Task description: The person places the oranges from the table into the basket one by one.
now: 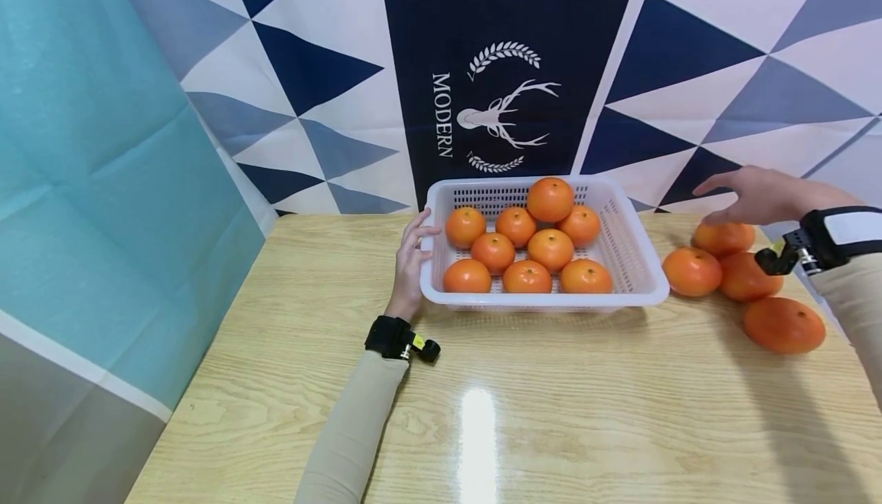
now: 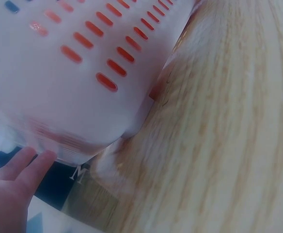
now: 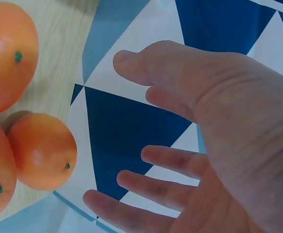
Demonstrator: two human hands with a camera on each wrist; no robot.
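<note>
A white plastic basket (image 1: 544,299) with slotted walls stands on the wooden table and holds several oranges (image 1: 527,277), one stacked on top at the back. My left hand (image 1: 409,263) touches the basket's left end with fingers extended; the left wrist view shows its fingertips against the wall (image 2: 78,97). To the right of the basket lies a group of loose oranges (image 1: 749,277). Above the rearmost of these hovers my right hand (image 1: 765,194). In the right wrist view that hand (image 3: 195,141) has thumb and fingers spread, with nothing between them, beside an orange (image 3: 43,151).
Behind the table hangs a patterned cloth (image 1: 331,106) of triangles and a deer print, close to the basket's back rim. A teal covering (image 1: 103,144) borders the left side. Bare wood tabletop (image 1: 551,412) lies in front of the basket.
</note>
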